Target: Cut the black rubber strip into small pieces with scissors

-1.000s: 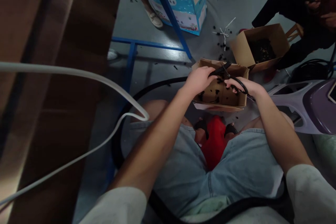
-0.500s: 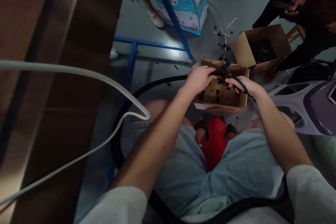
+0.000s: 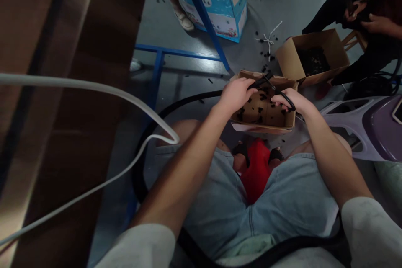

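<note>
My left hand is closed around a long black rubber strip, near its end. From there the strip loops back round my left side and behind my lap. My right hand grips black-handled scissors, whose blades meet the strip's end just past my left fingers. Both hands are over an open cardboard box between my knees and the far floor. Small black cut pieces lie scattered on the bottom of that box.
A second cardboard box with dark scraps stands by a seated co-worker. At left are a blue metal frame, a brown surface and a white cable. A purple-grey plastic stool is at right; a blue printed carton stands behind.
The scissor blades and strip end have shifted slightly left while my hands stay nearly in place. The co-worker's hands have moved closer together.
</note>
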`<control>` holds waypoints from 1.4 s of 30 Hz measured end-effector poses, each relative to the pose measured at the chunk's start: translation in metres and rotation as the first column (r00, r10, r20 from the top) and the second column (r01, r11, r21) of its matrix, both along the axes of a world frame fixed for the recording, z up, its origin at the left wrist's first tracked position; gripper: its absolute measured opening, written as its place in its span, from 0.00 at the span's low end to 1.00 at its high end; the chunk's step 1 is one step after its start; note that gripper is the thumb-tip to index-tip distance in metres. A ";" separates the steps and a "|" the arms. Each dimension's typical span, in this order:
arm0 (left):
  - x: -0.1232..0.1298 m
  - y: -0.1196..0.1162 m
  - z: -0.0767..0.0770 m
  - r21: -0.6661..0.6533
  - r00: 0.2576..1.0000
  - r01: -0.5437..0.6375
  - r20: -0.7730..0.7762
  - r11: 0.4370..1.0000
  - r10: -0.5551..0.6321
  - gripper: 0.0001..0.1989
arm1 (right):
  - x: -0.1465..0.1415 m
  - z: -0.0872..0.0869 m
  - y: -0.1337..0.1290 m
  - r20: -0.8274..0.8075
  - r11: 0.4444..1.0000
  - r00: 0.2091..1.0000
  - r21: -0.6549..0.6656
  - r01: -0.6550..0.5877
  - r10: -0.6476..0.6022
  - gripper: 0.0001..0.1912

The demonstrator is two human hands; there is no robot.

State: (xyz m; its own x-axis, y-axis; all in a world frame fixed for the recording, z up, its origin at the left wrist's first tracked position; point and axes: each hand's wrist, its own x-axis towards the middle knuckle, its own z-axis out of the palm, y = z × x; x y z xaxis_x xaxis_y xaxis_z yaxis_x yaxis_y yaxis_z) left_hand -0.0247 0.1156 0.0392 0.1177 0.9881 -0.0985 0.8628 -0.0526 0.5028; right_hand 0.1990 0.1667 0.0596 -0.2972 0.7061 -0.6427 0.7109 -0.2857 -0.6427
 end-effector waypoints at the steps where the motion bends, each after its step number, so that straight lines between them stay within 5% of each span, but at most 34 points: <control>1: 0.000 0.000 0.000 0.003 1.000 -0.002 0.003 1.000 0.002 0.16 | 0.000 0.000 0.000 0.002 1.000 1.000 0.003 0.003 -0.003 0.14; 22: 0.001 -0.001 0.004 -0.004 0.999 -0.041 0.019 0.999 0.041 0.15 | -0.003 0.003 -0.001 0.031 0.999 0.999 0.030 -0.014 0.013 0.15; 34: 0.006 -0.004 0.015 -0.045 0.996 -0.084 0.039 0.995 0.086 0.14 | 0.010 0.001 0.000 -0.085 0.983 0.981 -0.039 -0.179 0.175 0.38; 42: 0.003 -0.003 0.012 -0.001 0.999 -0.022 0.033 1.000 0.022 0.14 | 0.012 0.002 0.003 -0.062 0.992 0.995 -0.098 -0.080 0.074 0.40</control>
State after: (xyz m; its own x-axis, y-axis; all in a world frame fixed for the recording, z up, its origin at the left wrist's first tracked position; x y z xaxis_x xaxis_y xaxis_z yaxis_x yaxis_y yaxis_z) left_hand -0.0216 0.1130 0.0508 0.0995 0.9905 -0.0952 0.8465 -0.0340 0.5313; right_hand 0.2106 0.1693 0.0616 -0.3868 0.6123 -0.6896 0.6958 -0.2969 -0.6540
